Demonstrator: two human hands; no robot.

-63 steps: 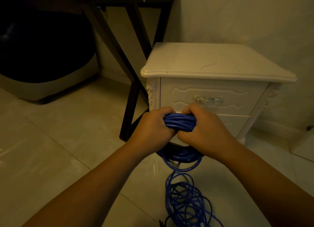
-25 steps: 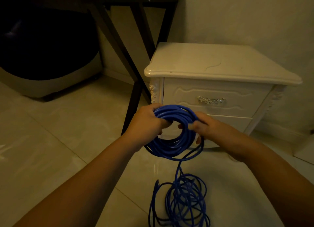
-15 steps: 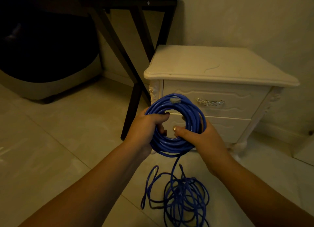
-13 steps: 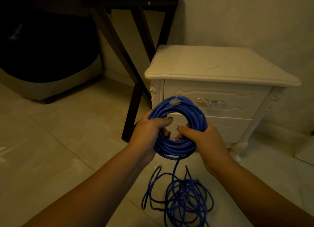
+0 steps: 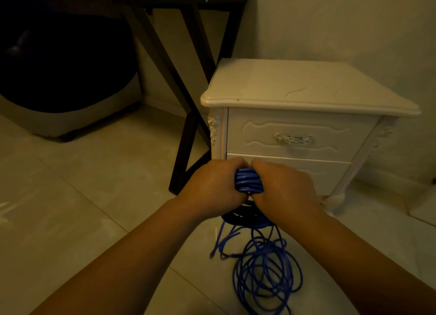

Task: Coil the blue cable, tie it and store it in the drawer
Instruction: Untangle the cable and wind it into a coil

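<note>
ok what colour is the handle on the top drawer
Silvery metal, ornate, on the cream top drawer's handle; the head view shows it.

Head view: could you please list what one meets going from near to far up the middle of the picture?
Loose blue cable on the floor → left hand and right hand gripping the coiled bundle → white nightstand → wall.

Both bare arms are stretched forward and down, with the wrists close together. The left hand (image 5: 212, 187) and the right hand (image 5: 284, 187) are held side by side, backs up, and almost touching at the knuckles. Both are closed tight around the cable (image 5: 248, 180), which is squeezed between them.
</note>
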